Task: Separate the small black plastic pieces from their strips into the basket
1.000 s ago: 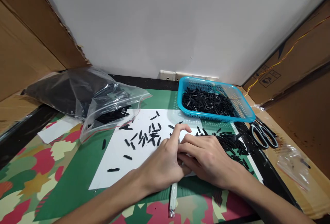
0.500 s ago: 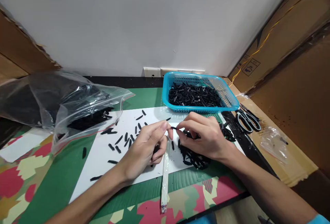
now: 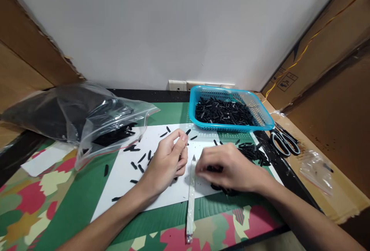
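Observation:
My left hand (image 3: 169,156) is closed above the white paper (image 3: 115,189), the other fingers curled into the palm. A short black strip (image 3: 187,132) sticks out at its thumb and index fingertips. A dark bit also shows below the curled fingers. My right hand (image 3: 224,168) is over a pile of black strips (image 3: 256,153), its fingers bent and smeared by motion, so what they hold is unclear. Between the hands lies a slim white stick (image 3: 191,201) with a dark pointed tip. Several loose black strips (image 3: 142,158) are scattered on the paper left of my left hand.
A blue plastic basket (image 3: 231,128) of black strips stands at the back right. An open clear zip bag (image 3: 121,114) of black material lies at the left. Scissors (image 3: 285,143) and a small clear bag (image 3: 316,170) rest on cardboard at the right. Sockets (image 3: 177,85) line the wall.
My right hand has come away from my left fingertips and moved down toward the pile. The black strip that lay between both hands now shows only at my left fingertips. The view has shifted slightly.

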{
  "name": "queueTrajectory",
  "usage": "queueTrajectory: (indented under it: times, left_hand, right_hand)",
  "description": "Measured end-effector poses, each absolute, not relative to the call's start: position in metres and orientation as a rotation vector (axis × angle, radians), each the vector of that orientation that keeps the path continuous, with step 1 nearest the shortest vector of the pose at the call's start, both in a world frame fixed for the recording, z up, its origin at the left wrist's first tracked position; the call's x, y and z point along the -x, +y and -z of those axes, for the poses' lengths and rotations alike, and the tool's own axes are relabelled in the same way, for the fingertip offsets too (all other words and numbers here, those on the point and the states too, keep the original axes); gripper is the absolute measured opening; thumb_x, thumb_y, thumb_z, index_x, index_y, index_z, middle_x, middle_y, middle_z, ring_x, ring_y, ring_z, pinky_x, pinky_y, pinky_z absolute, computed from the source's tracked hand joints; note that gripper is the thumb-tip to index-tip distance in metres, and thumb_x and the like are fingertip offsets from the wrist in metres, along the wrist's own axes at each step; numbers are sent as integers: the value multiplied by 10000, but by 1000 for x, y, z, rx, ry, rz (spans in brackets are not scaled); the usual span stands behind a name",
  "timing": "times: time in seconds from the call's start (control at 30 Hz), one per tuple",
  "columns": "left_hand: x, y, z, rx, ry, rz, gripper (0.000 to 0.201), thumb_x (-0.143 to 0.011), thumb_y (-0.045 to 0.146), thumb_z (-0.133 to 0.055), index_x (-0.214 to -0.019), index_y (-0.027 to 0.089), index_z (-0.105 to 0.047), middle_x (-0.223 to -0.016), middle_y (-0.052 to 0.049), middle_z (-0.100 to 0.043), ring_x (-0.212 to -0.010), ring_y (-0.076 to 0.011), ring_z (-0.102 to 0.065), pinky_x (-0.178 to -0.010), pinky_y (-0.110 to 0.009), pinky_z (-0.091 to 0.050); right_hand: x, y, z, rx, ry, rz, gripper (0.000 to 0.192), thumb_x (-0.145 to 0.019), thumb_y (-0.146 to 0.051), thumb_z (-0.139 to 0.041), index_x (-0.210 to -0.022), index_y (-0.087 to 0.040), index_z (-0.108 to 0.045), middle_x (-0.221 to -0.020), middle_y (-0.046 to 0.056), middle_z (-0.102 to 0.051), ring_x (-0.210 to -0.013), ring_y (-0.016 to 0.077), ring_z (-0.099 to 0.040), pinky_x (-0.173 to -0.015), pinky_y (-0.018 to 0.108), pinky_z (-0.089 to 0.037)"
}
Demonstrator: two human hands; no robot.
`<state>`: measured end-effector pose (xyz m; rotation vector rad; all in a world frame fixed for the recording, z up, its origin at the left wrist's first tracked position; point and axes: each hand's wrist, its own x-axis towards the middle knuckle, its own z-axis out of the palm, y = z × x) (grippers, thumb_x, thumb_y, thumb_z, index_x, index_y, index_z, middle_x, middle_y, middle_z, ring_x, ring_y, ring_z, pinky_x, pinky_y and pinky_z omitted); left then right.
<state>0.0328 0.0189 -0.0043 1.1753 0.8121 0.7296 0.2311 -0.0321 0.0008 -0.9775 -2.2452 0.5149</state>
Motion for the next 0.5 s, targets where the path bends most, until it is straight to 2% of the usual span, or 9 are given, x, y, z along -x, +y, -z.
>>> queueTrajectory:
  times: [0.1,0.17,0.37,0.43,0.5]
  left_hand:
    - [-33,21,6,-1171,832,-801,383,-1016,548,-591,-845,240,-440,-468,138,-375,-364,-38,-230,-346,-88,-214]
    - [-33,21,7,-1174,828,-822,376,-1021,539,-580,-842,237,-447,-463,139,-369,-365,-37,-229,-347,-89,-227]
    - [-31,21,7,-1170,787,-826,408,-976,573,-633,-834,229,-465,-462,139,-367,-390,-32,-186,-355,-97,-226]
    - [-27,23,7,-1168,792,-848,428,-959,593,-647,-826,234,-456,-452,147,-342,-388,-31,-153,-352,-99,-191]
    - [-23,27,8,-1178,814,-860,442,-966,620,-621,-825,238,-450,-457,152,-321,-389,-30,-127,-351,-104,-175]
  right_hand:
    - [-226,-36,-5,934,-2570,-647,117,-1025,-219,-688,-1114,-233,-762,-1122,24,-715,-963,178,-629,-791,276,-463]
    - [-222,-37,-7,946,-2630,-706,167,-1046,-252,-663,-1191,-252,-745,-1162,37,-668,-1012,190,-586,-846,286,-460]
    - [-208,-38,-7,877,-2755,-709,58,-1000,-222,-708,-1050,-196,-723,-1122,58,-599,-1041,209,-522,-922,292,-461]
    - [-203,-42,-7,746,-2821,-656,54,-1006,-232,-698,-1043,-195,-712,-1138,56,-621,-1064,208,-530,-943,283,-471]
    - [-198,-49,-10,619,-2803,-591,136,-1049,-325,-652,-1115,-216,-702,-1214,51,-650,-1059,205,-562,-962,295,-492]
